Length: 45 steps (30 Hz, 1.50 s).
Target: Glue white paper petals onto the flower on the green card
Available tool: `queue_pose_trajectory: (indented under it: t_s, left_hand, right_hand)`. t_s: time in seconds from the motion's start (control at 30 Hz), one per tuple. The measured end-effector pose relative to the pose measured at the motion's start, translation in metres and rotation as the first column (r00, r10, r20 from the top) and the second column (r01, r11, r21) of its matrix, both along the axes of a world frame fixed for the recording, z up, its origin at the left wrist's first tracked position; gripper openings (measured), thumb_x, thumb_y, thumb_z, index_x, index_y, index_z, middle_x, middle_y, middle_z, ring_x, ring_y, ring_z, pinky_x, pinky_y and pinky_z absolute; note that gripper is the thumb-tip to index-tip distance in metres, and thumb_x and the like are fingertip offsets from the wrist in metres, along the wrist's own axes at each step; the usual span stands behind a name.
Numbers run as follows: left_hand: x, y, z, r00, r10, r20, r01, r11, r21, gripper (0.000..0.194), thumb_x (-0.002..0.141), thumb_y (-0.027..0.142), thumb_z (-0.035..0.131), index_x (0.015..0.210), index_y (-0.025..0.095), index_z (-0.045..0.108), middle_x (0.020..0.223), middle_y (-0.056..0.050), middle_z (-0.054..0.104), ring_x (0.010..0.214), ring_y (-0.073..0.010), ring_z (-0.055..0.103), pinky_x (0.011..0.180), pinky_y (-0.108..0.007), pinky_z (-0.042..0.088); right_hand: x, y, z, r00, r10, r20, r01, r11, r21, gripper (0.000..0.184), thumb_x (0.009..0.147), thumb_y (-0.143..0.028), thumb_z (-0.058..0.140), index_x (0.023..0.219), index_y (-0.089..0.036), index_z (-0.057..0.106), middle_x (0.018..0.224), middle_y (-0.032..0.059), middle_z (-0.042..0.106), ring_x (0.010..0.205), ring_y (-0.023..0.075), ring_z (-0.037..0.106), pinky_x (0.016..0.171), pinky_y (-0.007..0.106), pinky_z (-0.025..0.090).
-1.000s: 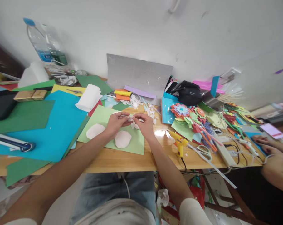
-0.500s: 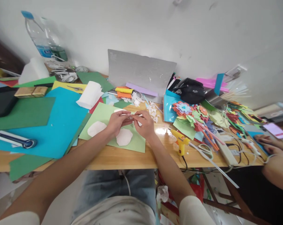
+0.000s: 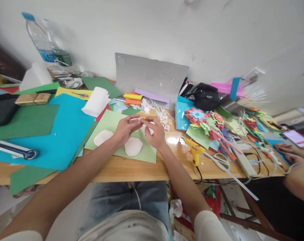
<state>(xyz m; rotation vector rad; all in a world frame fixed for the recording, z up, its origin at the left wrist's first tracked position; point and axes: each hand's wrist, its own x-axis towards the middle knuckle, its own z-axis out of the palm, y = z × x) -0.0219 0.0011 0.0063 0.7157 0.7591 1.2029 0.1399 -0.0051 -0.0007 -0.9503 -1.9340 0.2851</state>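
My left hand (image 3: 126, 130) and my right hand (image 3: 155, 133) meet over a light green sheet (image 3: 148, 154), their fingertips pinched together on a small white piece (image 3: 139, 119) that looks like paper. Fingers cover most of it. Just below the hands lies a white paper petal shape (image 3: 133, 147) with rounded, many-sided edges. A second white cut-out (image 3: 103, 137) rests at the left, partly behind my left forearm. Another white piece (image 3: 146, 130) shows in the gap under my right hand, its outline largely hidden.
White scraps (image 3: 163, 117) lie behind my right hand. To the right are a yellow glue gun (image 3: 195, 150), scissors (image 3: 222, 160) and paper flowers (image 3: 197, 115). Blue card (image 3: 63, 134), a stapler (image 3: 16, 149) and a tissue roll (image 3: 96, 101) lie left. Another person's hands (image 3: 290, 155) are far right.
My fingers have shifted slightly around the small white piece, which shows a little more at the fingertips. More of the white piece under my right hand is visible.
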Motion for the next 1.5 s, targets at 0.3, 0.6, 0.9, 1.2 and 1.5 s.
queue_pose_trajectory:
  t_s: [0.3, 0.6, 0.9, 1.2, 1.5]
  left_hand:
    - [0.000, 0.002, -0.002, 0.998, 0.018, -0.053, -0.019, 1.000, -0.009, 0.045, 0.064, 0.021, 0.083, 0.104, 0.012, 0.064, 0.090, -0.008, 0.074, 0.088, -0.0171, 0.070, 0.097, -0.036, 0.050]
    - [0.005, -0.002, -0.002, 0.960, -0.004, -0.280, 0.032, 0.995, 0.095, 0.039, 0.064, 0.020, 0.079, 0.099, 0.015, 0.063, 0.091, -0.005, 0.068, 0.077, -0.0165, 0.069, 0.086, -0.041, 0.056]
    - [0.007, -0.006, -0.004, 0.919, -0.009, -0.395, 0.083, 0.982, 0.170, 0.042, 0.066, 0.023, 0.076, 0.103, 0.018, 0.057, 0.093, -0.003, 0.064, 0.071, -0.0151, 0.068, 0.079, -0.038, 0.058]
    - [0.006, -0.006, -0.001, 0.930, 0.005, -0.367, 0.066, 0.981, 0.181, 0.043, 0.066, 0.022, 0.076, 0.104, 0.017, 0.058, 0.086, -0.001, 0.063, 0.074, -0.0163, 0.068, 0.082, -0.040, 0.058]
    - [0.005, -0.006, 0.002, 0.923, 0.010, -0.386, 0.063, 0.982, 0.176, 0.042, 0.064, 0.024, 0.077, 0.101, 0.018, 0.059, 0.085, -0.002, 0.065, 0.072, -0.0174, 0.069, 0.080, -0.039, 0.058]
  right_hand:
    - [-0.001, -0.001, 0.008, 0.990, -0.034, -0.139, 0.011, 0.987, -0.158, 0.033, 0.084, -0.018, 0.048, 0.109, -0.024, 0.069, 0.108, 0.0071, 0.062, 0.099, 0.0177, 0.061, 0.086, 0.033, 0.053]
    - [0.010, 0.011, 0.011, 0.942, -0.131, -0.308, -0.096, 0.776, -0.624, 0.027, 0.074, -0.046, 0.070, 0.077, -0.019, 0.071, 0.073, 0.0020, 0.067, 0.066, 0.0147, 0.060, 0.060, 0.025, 0.049]
    - [0.016, 0.011, 0.010, 0.941, -0.087, -0.327, -0.177, 0.697, -0.695, 0.026, 0.070, -0.043, 0.074, 0.076, -0.017, 0.074, 0.065, 0.0009, 0.066, 0.058, 0.0103, 0.054, 0.055, 0.023, 0.044]
    - [0.014, 0.010, 0.015, 0.894, -0.169, -0.414, -0.199, 0.680, -0.706, 0.030, 0.068, -0.048, 0.074, 0.072, -0.019, 0.070, 0.066, 0.0004, 0.065, 0.064, 0.0124, 0.059, 0.060, 0.024, 0.049]
    - [0.016, 0.009, 0.015, 0.926, -0.090, -0.366, -0.202, 0.700, -0.684, 0.028, 0.067, -0.045, 0.076, 0.073, -0.018, 0.072, 0.067, 0.0017, 0.068, 0.059, 0.0117, 0.057, 0.058, 0.025, 0.047]
